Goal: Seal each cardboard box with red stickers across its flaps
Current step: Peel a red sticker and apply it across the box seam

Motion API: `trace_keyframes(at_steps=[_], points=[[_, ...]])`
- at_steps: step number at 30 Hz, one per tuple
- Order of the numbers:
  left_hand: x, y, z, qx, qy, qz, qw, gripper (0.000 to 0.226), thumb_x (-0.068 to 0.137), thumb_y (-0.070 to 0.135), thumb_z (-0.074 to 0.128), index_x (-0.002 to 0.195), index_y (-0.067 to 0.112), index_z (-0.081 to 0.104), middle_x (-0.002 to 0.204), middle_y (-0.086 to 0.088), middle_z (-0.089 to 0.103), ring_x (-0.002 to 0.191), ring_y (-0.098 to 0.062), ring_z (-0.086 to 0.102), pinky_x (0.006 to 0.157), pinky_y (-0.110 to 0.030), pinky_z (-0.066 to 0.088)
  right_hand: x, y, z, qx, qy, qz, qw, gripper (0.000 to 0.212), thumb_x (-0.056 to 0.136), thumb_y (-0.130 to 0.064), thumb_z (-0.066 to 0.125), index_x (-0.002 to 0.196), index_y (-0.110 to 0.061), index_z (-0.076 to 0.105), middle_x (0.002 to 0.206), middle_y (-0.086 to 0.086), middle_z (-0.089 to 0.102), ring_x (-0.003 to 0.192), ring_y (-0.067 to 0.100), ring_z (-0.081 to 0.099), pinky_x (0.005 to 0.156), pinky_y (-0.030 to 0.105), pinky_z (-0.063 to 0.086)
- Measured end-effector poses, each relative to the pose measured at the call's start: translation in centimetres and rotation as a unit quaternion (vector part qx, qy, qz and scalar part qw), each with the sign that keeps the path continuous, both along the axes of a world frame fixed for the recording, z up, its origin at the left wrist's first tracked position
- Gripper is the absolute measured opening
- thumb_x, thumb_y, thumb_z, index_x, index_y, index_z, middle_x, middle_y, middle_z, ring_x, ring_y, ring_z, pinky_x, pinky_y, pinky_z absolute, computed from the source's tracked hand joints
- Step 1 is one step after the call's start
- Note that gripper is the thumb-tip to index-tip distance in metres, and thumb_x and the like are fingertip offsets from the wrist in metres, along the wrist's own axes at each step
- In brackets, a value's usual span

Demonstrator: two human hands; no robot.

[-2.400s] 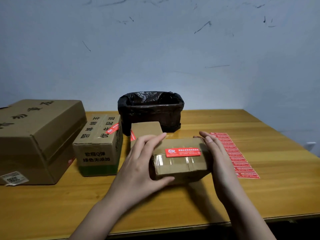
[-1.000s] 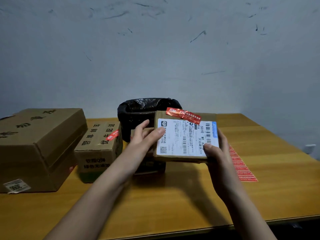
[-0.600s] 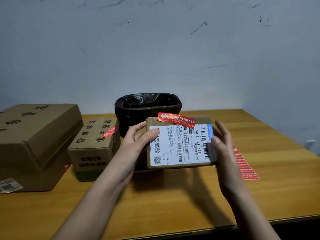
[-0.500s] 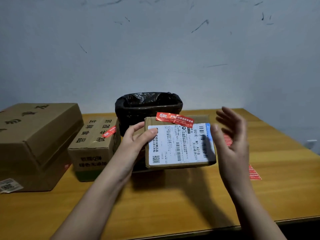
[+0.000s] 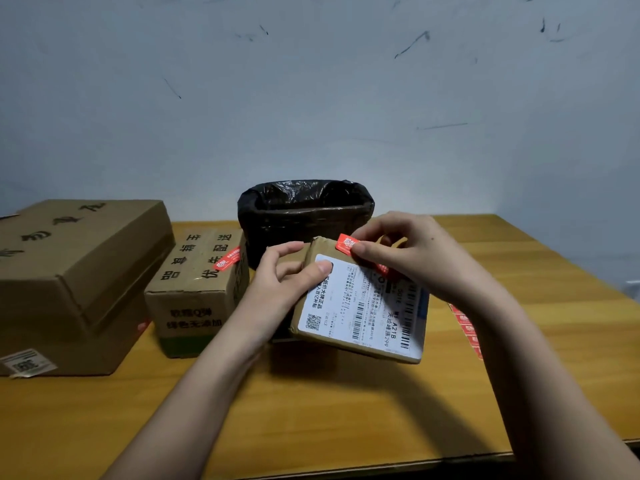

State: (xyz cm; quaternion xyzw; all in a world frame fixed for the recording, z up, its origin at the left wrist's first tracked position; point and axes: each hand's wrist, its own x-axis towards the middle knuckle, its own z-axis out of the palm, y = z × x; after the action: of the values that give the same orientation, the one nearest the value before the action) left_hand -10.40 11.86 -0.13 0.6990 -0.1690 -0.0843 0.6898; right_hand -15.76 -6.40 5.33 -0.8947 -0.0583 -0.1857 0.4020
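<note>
While the left hand (image 5: 289,282) grips the small box (image 5: 360,306) tilted up off the tabletop (image 5: 311,410), the right hand (image 5: 408,258) is working the red sticker (image 5: 347,244) over the top edge, fingers curled, thumb pressing on it. So I'd say we're mid-seal on this one. Next move probably needs a firm rub along the fold so it sits flat. More stickers on the sheet (image 5: 465,323), just right of the right wrist.

A small brown box (image 5: 360,306) is held tilted above the bench (image 5: 346,410), its white shipping label facing up. A red sticker (image 5: 348,244) folds over its top edge. More stickers (image 5: 467,327) lie right of the box.
</note>
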Motion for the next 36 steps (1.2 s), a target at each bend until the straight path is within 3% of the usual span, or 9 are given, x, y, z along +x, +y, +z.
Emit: trace_keyframes(at_steps=[5,8,11,14,18,25,27,31,36], points=[[0.0,0.1,0.0,0.022,-0.004,-0.01,1.0,0.071,0.064,0.045,0.081,0.125,0.024,0.049,0.101,0.001,0.071,0.087,-0.009,0.07,0.079,-0.027,0.052,0.0,-0.2,-0.3,0.115,0.055,0.056,0.99,0.004,0.082,-0.02,0.075,0.083,-0.019,0.071,0.067,-0.011,0.067,0.062,-0.002,0.061,0.058,0.012,0.046],[-0.2,0.1,0.2,0.02,0.001,-0.01,1.0,0.067,0.064,0.048,0.065,0.125,0.023,0.05,0.088,0.008,0.071,0.078,-0.003,0.068,0.07,-0.019,0.049,0.1,-0.2,-0.6,0.153,0.069,0.062,0.984,0.006,0.08,-0.02,0.076,0.08,-0.017,0.07,0.071,-0.003,0.07,0.066,0.007,0.065,0.061,0.017,0.05],[-0.2,0.0,0.0,0.026,0.011,-0.017,0.999,0.058,0.071,0.044,0.063,0.123,0.023,0.051,0.075,0.015,0.071,0.071,0.0,0.068,0.06,-0.012,0.049,0.2,-0.2,-1.1,0.164,0.062,0.056,0.983,0.008,0.08,-0.022,0.075,0.079,-0.017,0.07,0.077,0.002,0.072,0.07,0.012,0.067,0.064,0.023,0.051],[-0.1,0.2,0.0,0.033,0.025,-0.016,0.999,0.048,0.08,0.039,0.064,0.123,0.023,0.052,0.079,0.011,0.069,0.068,0.001,0.067,0.056,-0.011,0.048,0.1,-0.2,-1.5,0.182,0.06,0.058,0.98,0.008,0.077,-0.024,0.076,0.076,-0.019,0.07,0.079,0.007,0.073,0.071,0.017,0.068,0.066,0.028,0.052],[0.0,0.3,0.0,0.044,0.031,-0.016,0.998,0.041,0.083,0.036,0.064,0.121,0.024,0.053,0.078,0.01,0.069,0.065,0.0,0.067,0.055,-0.011,0.048,0.0,-0.2,-1.8,0.211,0.062,0.067,0.973,0.016,0.068,-0.031,0.075,0.076,-0.018,0.07,0.074,0.006,0.072,0.066,0.014,0.067,0.059,0.021,0.051],[-0.1,0.7,0.3,0.06,0.036,-0.03,0.997,0.046,0.076,0.046,0.063,0.117,0.03,0.053,0.073,0.012,0.073,0.068,-0.003,0.069,0.059,-0.017,0.049,-0.1,-0.2,-1.6,0.208,0.056,0.083,0.973,0.012,0.07,-0.03,0.073,0.076,-0.019,0.071,0.074,-0.005,0.07,0.065,0.001,0.061,0.056,0.012,0.042],[-0.2,0.8,0.4,0.062,0.042,-0.038,0.996,0.05,0.071,0.05,0.063,0.116,0.03,0.053,0.078,0.008,0.074,0.069,-0.004,0.069,0.059,-0.016,0.05,-0.2,-0.4,-1.4,0.188,0.066,0.089,0.976,0.01,0.069,-0.036,0.072,0.074,-0.026,0.072,0.079,-0.007,0.071,0.072,0.002,0.061,0.063,0.017,0.042],[0.0,1.0,0.1,0.074,0.051,-0.047,0.995,0.059,0.066,0.057,0.074,0.116,0.031,0.055,0.094,-0.002,0.073,0.081,-0.012,0.071,0.074,-0.027,0.052,-0.4,-1.0,-1.3,0.176,0.077,0.096,0.977,0.006,0.081,-0.031,0.067,0.078,-0.03,0.072,0.088,-0.006,0.072,0.079,0.005,0.062,0.073,0.03,0.043],[0.3,1.2,-0.2,0.074,0.053,-0.051,0.995,0.061,0.06,0.062,0.066,0.113,0.033,0.057,0.101,-0.002,0.072,0.089,-0.015,0.07,0.081,-0.031,0.052,-0.8,-1.2,-1.6,0.184,0.07,0.113,0.974,0.016,0.093,-0.016,0.058,0.087,-0.025,0.07,0.097,-0.004,0.072,0.082,0.007,0.06,0.074,0.031,0.043]])
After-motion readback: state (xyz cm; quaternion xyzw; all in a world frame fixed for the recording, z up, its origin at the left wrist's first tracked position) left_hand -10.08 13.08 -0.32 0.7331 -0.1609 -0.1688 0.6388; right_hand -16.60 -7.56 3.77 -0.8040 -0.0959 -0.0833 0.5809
